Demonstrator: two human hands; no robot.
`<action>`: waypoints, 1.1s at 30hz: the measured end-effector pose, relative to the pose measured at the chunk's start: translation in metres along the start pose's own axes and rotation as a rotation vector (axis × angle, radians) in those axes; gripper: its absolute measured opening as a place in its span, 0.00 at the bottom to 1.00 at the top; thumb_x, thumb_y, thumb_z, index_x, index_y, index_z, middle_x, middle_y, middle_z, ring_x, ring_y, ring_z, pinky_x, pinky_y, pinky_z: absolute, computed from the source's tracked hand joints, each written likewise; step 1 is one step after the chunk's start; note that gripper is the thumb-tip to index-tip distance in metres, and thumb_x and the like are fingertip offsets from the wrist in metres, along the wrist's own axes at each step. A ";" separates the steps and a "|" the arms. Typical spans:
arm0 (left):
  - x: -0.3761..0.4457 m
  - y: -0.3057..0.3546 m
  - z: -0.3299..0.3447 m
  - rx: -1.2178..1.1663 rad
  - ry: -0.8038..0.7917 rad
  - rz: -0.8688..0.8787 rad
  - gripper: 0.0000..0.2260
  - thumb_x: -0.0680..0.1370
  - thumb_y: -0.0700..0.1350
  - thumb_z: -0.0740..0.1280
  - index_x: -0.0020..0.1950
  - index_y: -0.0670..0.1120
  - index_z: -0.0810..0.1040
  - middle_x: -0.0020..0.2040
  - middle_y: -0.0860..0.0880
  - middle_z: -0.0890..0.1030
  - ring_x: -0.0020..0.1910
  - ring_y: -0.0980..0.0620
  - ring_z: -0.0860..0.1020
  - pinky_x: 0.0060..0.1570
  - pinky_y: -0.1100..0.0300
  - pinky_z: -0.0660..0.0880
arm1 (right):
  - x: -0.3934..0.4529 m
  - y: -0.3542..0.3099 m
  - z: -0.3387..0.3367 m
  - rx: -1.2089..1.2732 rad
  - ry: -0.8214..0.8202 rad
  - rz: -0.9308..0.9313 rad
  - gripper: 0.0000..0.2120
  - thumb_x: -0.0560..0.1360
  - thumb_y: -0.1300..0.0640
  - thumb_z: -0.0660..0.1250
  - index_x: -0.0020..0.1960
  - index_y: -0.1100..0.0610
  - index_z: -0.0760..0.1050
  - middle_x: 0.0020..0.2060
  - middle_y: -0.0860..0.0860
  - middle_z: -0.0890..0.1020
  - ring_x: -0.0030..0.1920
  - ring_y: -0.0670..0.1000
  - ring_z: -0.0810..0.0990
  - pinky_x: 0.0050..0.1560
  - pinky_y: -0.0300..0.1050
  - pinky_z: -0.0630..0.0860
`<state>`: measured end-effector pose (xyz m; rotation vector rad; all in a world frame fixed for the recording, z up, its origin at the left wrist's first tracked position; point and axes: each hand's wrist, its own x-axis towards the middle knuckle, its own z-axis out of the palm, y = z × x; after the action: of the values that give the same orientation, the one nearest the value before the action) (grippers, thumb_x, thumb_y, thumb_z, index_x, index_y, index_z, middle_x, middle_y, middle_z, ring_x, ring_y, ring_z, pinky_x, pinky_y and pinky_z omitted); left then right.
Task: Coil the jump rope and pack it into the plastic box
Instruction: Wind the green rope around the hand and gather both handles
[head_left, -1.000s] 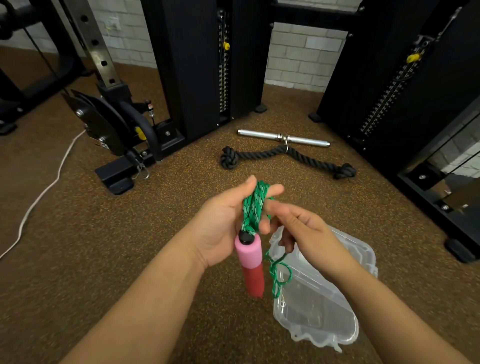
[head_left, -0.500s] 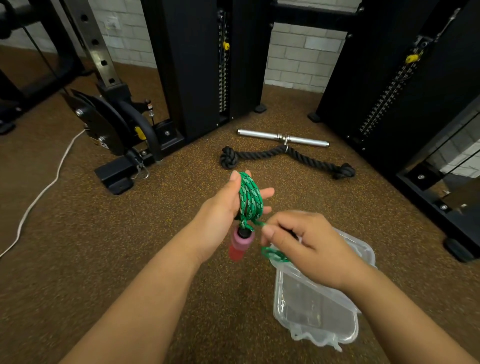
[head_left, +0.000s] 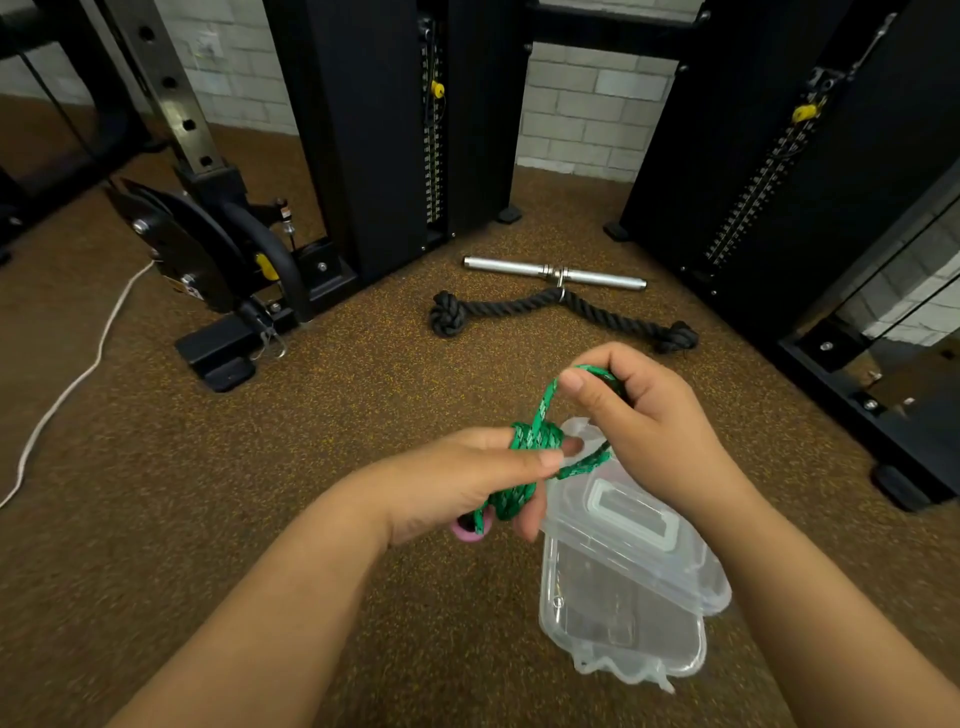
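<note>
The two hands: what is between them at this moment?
In the head view, a short stretch of green jump rope runs from the coil on the left hand to the right hand; the plastic box lies below.

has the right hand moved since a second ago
Yes. The right hand has risen toward the black rope on the floor, away from the plastic box, pulling a loop of the green jump rope.

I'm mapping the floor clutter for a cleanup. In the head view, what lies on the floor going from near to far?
plastic box → black rope attachment → metal bar
</note>
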<state>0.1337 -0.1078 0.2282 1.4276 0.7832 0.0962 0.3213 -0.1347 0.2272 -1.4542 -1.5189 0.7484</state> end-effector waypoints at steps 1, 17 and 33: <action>0.000 0.001 0.001 -0.062 -0.027 0.024 0.20 0.77 0.58 0.62 0.63 0.48 0.77 0.31 0.51 0.77 0.30 0.57 0.73 0.35 0.62 0.70 | 0.001 0.004 0.001 0.005 0.009 0.020 0.06 0.76 0.49 0.65 0.43 0.49 0.77 0.33 0.51 0.77 0.33 0.44 0.72 0.37 0.43 0.72; 0.003 0.001 -0.012 -0.409 0.313 0.216 0.20 0.74 0.64 0.57 0.39 0.50 0.78 0.23 0.54 0.61 0.25 0.54 0.61 0.32 0.60 0.62 | -0.004 0.024 0.021 0.058 -0.070 0.189 0.14 0.79 0.49 0.59 0.39 0.48 0.79 0.28 0.50 0.69 0.31 0.48 0.68 0.35 0.47 0.70; 0.008 0.000 -0.017 -0.324 0.419 0.199 0.33 0.78 0.65 0.35 0.77 0.51 0.57 0.53 0.54 0.85 0.52 0.52 0.82 0.59 0.51 0.72 | -0.029 -0.006 0.041 -0.500 -0.446 -0.242 0.17 0.78 0.41 0.52 0.37 0.50 0.65 0.31 0.45 0.71 0.34 0.46 0.71 0.35 0.48 0.70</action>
<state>0.1304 -0.0897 0.2255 1.1834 0.9149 0.6644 0.2801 -0.1575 0.2091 -1.4711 -2.3059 0.5924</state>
